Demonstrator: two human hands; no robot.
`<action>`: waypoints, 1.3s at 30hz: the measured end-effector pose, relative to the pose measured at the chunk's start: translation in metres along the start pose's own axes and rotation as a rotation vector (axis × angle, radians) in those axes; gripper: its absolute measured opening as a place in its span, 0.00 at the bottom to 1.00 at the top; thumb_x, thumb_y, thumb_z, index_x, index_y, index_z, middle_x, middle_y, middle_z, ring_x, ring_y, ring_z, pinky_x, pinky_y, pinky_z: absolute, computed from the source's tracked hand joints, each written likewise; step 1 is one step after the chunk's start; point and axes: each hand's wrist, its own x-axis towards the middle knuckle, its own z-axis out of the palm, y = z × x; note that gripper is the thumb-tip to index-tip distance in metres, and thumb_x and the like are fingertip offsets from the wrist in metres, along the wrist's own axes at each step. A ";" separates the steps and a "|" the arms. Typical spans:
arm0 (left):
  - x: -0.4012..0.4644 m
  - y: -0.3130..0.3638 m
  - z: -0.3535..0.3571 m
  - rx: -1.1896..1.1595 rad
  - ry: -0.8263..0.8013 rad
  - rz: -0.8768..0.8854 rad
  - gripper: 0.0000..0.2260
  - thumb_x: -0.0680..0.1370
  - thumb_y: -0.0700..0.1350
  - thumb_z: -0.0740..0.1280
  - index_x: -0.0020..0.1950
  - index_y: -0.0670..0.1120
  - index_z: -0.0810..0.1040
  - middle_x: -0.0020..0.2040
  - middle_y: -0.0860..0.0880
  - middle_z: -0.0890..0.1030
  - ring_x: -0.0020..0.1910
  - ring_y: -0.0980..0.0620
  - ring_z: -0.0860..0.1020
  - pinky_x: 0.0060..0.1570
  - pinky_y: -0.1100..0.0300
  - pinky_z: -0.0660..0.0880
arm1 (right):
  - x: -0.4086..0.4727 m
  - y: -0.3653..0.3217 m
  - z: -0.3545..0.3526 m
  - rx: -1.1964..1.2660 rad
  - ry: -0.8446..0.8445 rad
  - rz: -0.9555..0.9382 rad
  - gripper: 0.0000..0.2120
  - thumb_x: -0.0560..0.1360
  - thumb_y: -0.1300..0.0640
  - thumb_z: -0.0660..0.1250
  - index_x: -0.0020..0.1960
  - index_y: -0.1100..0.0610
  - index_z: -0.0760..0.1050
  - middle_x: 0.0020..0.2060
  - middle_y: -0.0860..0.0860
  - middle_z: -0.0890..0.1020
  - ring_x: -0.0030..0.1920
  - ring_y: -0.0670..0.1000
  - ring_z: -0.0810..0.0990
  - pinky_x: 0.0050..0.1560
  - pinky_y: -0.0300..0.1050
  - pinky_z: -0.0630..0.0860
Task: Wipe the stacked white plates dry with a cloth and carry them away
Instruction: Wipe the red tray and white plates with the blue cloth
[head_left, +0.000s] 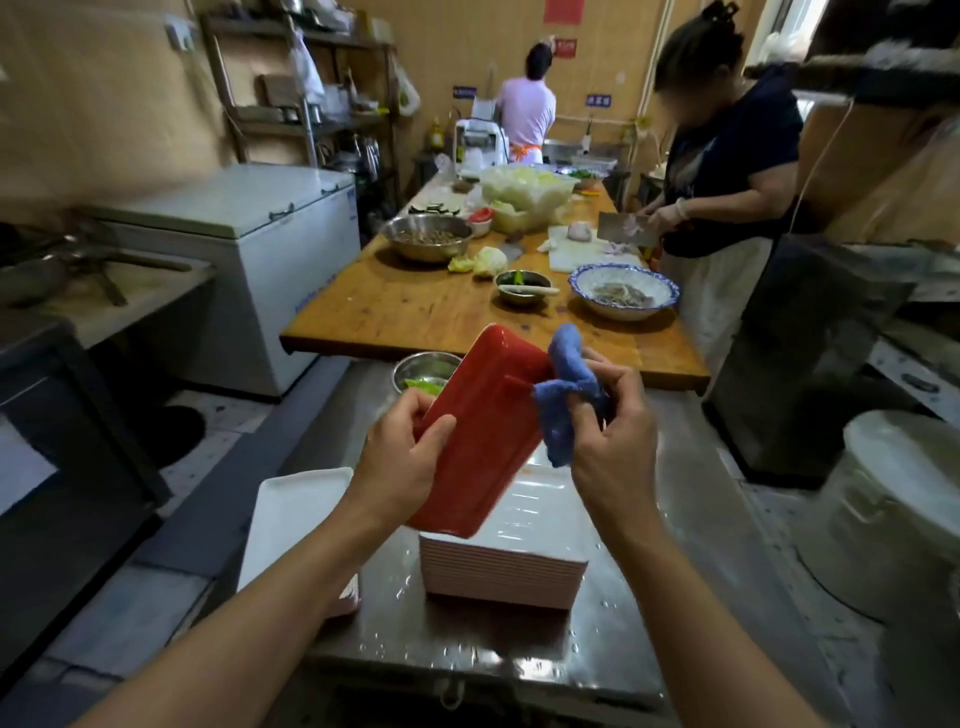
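Tilted red-backed plate (483, 421) (lifted), blue cloth (566, 395), white stack (504, 566)

Left hand (410, 452) grips the near left edge of a rectangular plate (485, 421), red underside up, tilted over the plate stack (501, 566). Right hand (613, 436) pinches a blue cloth (566, 389) against the plate's right edge. Stack stands on a wet steel counter (467, 639); a single white plate (291, 519) lies beside it at left. Beyond, a person in a dark shirt (727, 156) chops at a wooden table (415, 306).
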 end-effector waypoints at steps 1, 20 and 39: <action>-0.002 0.000 -0.005 -0.048 0.006 -0.039 0.05 0.77 0.41 0.65 0.42 0.48 0.74 0.36 0.51 0.78 0.36 0.54 0.76 0.41 0.56 0.72 | 0.002 -0.009 0.009 -0.013 -0.031 -0.058 0.09 0.76 0.66 0.63 0.54 0.56 0.72 0.59 0.49 0.78 0.56 0.40 0.76 0.54 0.32 0.73; -0.022 0.017 -0.028 -0.453 0.136 -0.167 0.02 0.79 0.42 0.63 0.47 0.45 0.75 0.33 0.50 0.83 0.32 0.53 0.82 0.32 0.59 0.78 | 0.006 -0.012 0.044 -0.153 -0.214 -0.095 0.18 0.76 0.69 0.54 0.66 0.62 0.63 0.70 0.58 0.65 0.68 0.55 0.65 0.69 0.53 0.63; 0.002 0.003 -0.034 -0.124 -0.026 -0.171 0.39 0.69 0.49 0.74 0.73 0.54 0.56 0.65 0.54 0.68 0.57 0.57 0.72 0.52 0.58 0.71 | 0.001 -0.010 0.017 -0.230 -0.315 0.144 0.27 0.64 0.64 0.72 0.51 0.52 0.56 0.40 0.43 0.68 0.41 0.49 0.75 0.48 0.57 0.76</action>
